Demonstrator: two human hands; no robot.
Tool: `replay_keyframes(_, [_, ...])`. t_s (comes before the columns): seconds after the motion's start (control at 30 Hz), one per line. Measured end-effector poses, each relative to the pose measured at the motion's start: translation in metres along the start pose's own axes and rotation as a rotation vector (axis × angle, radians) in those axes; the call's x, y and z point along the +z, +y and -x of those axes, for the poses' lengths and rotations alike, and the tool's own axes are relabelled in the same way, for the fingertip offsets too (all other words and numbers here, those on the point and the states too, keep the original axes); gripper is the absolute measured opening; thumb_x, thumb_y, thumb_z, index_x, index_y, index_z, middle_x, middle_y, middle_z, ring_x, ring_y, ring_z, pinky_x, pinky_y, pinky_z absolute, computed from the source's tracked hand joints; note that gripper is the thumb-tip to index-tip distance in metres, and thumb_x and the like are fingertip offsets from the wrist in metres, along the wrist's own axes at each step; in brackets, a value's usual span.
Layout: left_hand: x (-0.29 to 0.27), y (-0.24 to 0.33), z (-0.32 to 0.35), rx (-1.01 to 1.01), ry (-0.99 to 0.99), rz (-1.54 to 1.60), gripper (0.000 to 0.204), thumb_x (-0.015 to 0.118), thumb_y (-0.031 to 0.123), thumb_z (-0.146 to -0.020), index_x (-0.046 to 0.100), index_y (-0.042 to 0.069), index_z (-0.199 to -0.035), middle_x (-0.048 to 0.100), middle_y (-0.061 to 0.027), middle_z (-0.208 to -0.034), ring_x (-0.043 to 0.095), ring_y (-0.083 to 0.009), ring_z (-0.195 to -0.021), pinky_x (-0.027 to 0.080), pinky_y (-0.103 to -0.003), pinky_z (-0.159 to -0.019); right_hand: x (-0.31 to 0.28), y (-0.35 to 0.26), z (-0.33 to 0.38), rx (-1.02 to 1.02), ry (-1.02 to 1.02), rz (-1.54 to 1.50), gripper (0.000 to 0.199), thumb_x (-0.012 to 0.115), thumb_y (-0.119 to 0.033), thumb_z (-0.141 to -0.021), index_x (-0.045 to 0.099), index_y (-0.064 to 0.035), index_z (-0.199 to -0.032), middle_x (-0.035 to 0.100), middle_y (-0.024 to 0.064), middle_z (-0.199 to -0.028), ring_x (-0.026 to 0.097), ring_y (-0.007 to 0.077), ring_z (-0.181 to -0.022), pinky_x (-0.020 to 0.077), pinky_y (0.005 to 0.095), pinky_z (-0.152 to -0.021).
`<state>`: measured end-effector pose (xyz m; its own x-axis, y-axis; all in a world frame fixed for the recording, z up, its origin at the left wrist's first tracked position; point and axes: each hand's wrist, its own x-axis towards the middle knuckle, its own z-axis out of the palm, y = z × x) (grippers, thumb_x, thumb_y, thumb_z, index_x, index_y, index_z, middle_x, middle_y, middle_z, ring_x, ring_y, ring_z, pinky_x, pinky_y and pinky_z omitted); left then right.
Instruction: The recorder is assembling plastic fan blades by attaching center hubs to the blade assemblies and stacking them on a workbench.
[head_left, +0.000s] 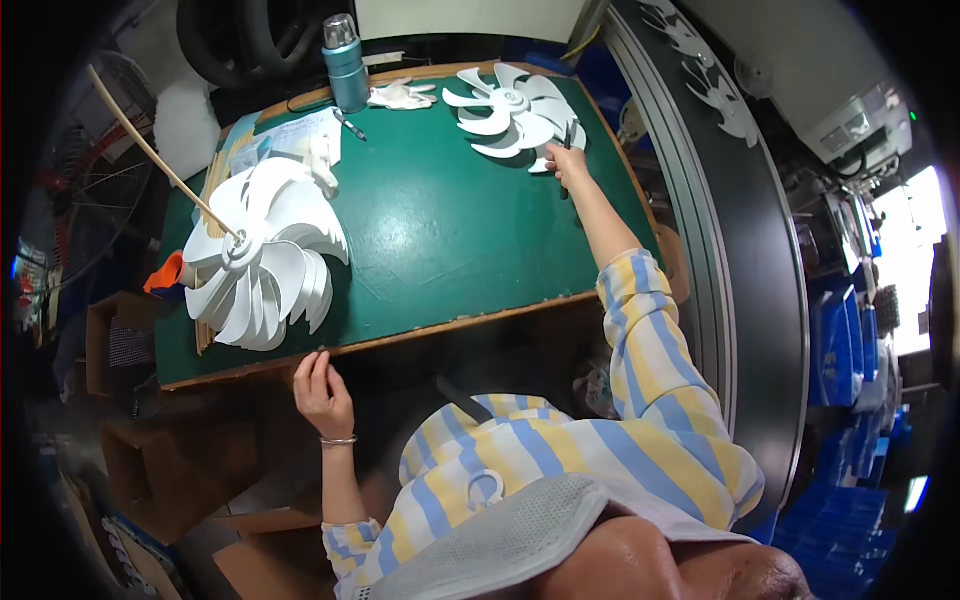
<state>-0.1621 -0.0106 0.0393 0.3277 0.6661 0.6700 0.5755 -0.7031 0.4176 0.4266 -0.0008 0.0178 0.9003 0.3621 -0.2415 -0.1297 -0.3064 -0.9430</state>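
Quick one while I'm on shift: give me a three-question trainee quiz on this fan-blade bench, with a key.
1. True or false: the right hand touches the single white fan blade at the far side of the green table.
2. Where does the left hand rest?
A. on the blue bottle
B. at the table's near edge
C. on the white gloves
3. Fill in: the stack of fan blades sits threaded on a wooden ____.

Key: 1 true; 2 B; 3 stick.
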Motion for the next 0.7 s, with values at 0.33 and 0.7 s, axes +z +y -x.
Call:
replay_keyframes(0.33, [0.038, 0.064, -0.031, 0.103, -0.037, 0.162, 0.024, 0.067, -0.003, -0.079, 0.069, 0.004, -0.102, 0.065, -0.0103, -0.105, 0.063, -0.0291, -0.085, 0.051, -0.038, -0.073, 0.034, -0.006, -0.051, -0.008, 0.010, -0.286, 0.016, 0.071, -0.012, -0.085, 0.063, -0.0034, -0.096, 0.065, 0.0046, -0.075, 0.060, 0.0131, -0.056, 0.0303, 0.0253, -0.039])
replay_keyframes(0.7, [0.029, 0.089, -0.056, -0.104, -0.280, 0.634, 0.027, 0.066, 0.010, -0.089, 0.067, 0.001, -0.115, 0.059, -0.0143, -0.118, 0.060, -0.0275, -0.105, 0.049, -0.034, -0.089, -0.063, 0.052, 0.148, 0.026, -0.447, 0.025, 0.019, 0.071, -0.021, -0.088, 0.065, -0.0069, -0.099, 0.059, -0.0014, -0.066, 0.053, 0.0048, -0.053, 0.0313, 0.0186, -0.042])
